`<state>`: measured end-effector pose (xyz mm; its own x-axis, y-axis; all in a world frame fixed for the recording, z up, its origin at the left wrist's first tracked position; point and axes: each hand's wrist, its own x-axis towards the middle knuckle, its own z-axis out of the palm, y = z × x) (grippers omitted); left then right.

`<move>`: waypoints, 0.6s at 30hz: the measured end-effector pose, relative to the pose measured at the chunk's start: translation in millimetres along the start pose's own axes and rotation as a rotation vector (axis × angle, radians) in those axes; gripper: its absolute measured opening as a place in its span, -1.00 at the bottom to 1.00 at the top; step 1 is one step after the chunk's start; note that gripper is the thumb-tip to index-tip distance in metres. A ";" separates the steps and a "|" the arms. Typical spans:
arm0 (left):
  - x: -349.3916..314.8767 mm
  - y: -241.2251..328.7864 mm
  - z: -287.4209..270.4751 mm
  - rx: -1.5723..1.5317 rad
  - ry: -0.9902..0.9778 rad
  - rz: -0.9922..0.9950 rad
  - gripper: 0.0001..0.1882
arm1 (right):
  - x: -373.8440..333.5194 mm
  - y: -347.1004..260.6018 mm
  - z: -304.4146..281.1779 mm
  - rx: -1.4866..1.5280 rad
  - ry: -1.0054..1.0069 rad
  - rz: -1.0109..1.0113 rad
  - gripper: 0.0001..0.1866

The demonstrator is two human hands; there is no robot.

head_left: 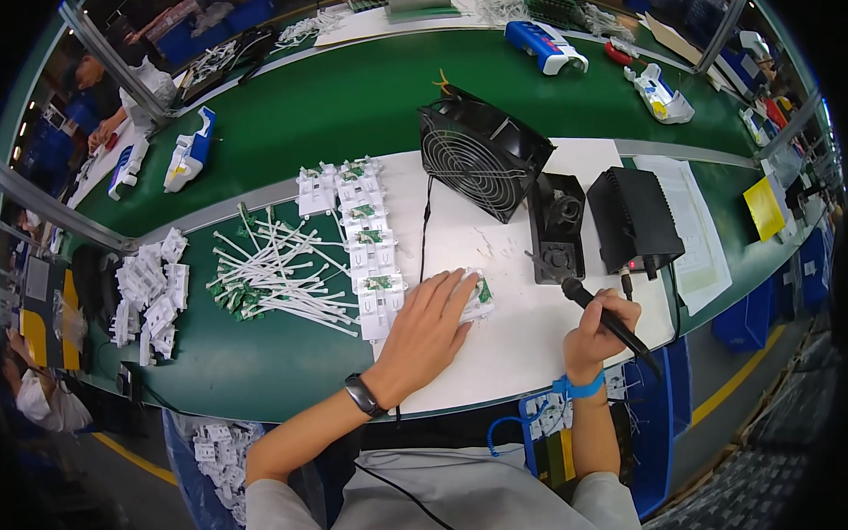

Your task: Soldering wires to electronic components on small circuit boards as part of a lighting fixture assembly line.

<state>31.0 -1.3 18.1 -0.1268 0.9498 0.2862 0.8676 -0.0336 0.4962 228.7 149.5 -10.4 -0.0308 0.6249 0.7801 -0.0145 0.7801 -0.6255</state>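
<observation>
My right hand is closed around the black handle of a soldering iron, its metal tip pointing left and up over the white work sheet. My left hand lies palm down on the sheet, its fingers holding a white plastic housing with a small green circuit board in it. The fingers hide part of that housing. Just left of this hand runs a column of similar white housings fitted with green boards. The soldering iron stand is beyond the iron's tip.
A black fan stands at the back of the sheet, with a black soldering station to the right. White wires with green boards and piled housings lie left. Blue-and-white shells sit on the green conveyor. Blue bins stand below.
</observation>
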 end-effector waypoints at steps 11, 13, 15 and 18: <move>-4.5 -9.0 -1.6 0.091 -0.060 0.134 -0.55 | -4.1 -2.4 1.8 0.187 -0.112 0.216 -0.77; -4.1 -9.0 -1.4 0.100 -0.064 0.128 -0.53 | -4.3 -3.3 1.3 0.198 -0.142 0.232 -0.76; -3.4 -9.0 -1.2 0.082 -0.074 0.130 -0.53 | -4.6 -3.5 0.1 0.210 -0.172 0.248 -0.76; -2.7 -8.9 -1.5 0.070 -0.083 0.131 -0.51 | -5.3 -2.9 -1.6 0.238 -0.249 0.234 -0.74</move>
<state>22.9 -4.1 14.1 0.0269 0.9613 0.2740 0.9060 -0.1393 0.3998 230.5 143.9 -12.7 -0.3009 0.7350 0.6076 -0.2079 0.5712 -0.7940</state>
